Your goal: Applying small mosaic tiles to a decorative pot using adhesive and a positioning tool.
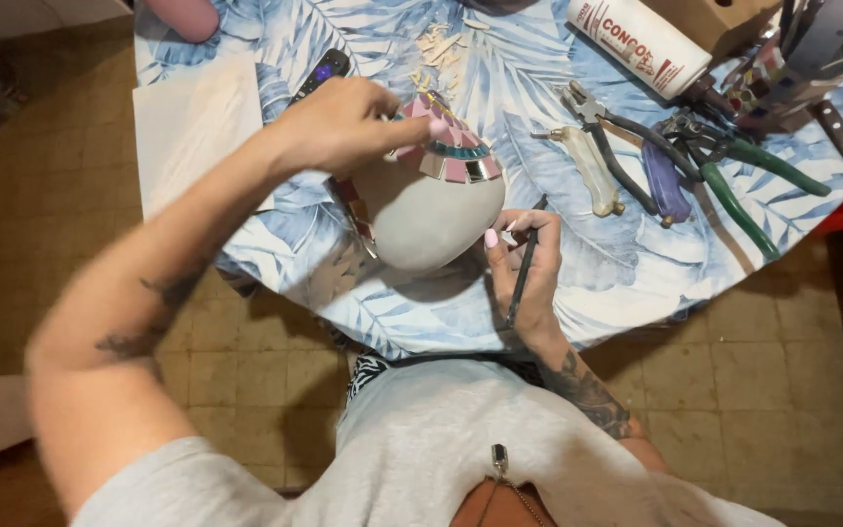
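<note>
— While the pliers lie off to the side, what crowds the work?

— Several tools lie on the far right of the table: green-handled pliers (734, 190), black-handled nippers (605, 132), a pale-handled tool (592, 168) and a purple-handled one (665, 181), all close together and well apart from the hands. A white tube (636, 41) lies above them, just beside a cardboard box (724, 18). A dark remote (322, 73) lies behind the left hand, next to a white sheet (192, 127).

— And the hands?

— The left hand (343, 125) is curled over the top of a grey egg-shaped form (426, 205), its fingertip pressing on the band of pink and teal mosaic tiles (451, 156) around the upper part. The right hand (527, 259) grips a thin black stick (524, 263), pencil-fashion, with its fingers touching the form's lower right side.

— Where does the form sit?

— Near the table's front edge, tilted, directly in front of the person. The left forearm crosses over the table's near-left part and hides some of it.

— The surface?

— A round table under a cloth (500, 88) printed with pale blue leaves. Small light chips (441, 49) are scattered near the far side.

— The room?

— Worn tan floor tiles (782, 381) all around the table.
</note>
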